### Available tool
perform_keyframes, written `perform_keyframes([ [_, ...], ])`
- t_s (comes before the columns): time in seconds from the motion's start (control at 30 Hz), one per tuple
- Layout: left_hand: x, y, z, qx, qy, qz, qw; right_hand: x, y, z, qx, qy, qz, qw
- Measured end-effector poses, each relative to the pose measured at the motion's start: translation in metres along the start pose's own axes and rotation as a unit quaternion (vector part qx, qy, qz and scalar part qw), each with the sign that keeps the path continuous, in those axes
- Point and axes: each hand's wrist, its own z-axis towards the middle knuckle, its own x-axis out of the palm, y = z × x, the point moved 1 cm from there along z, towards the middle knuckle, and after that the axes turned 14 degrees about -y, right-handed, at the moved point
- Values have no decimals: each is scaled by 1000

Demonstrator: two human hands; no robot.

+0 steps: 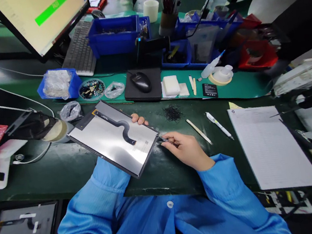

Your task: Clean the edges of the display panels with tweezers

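Display panel (110,143), held tilted above the surface (63,166): judged thin, light, stiff but fragile, and best gripped by its edges. The left hand (139,118) is closed on the far edge; the fingers of the right hand (187,150) are pinched on a thin tool (165,139) at the panel's corner.

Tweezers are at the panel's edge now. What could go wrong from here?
1. The tweezers in the right hand sit at the panel edge; a slip might scratch it.
2. The left hand holds the panel tilted off the mat, only fingertips showing; it might slide.
3. The black debris pile lies close and could get onto it.
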Motion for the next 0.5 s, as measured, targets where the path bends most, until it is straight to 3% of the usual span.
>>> perform_keyframes([
  [0.27, -10, -3, 12, -49, -13, 36, 998, -3, 5, 4, -41, 20, -14, 999],
  [0.5, 3, -2, 1, -33, -41, 16, 998, 0, 1, 0, -11, -4, 5, 1000],
])
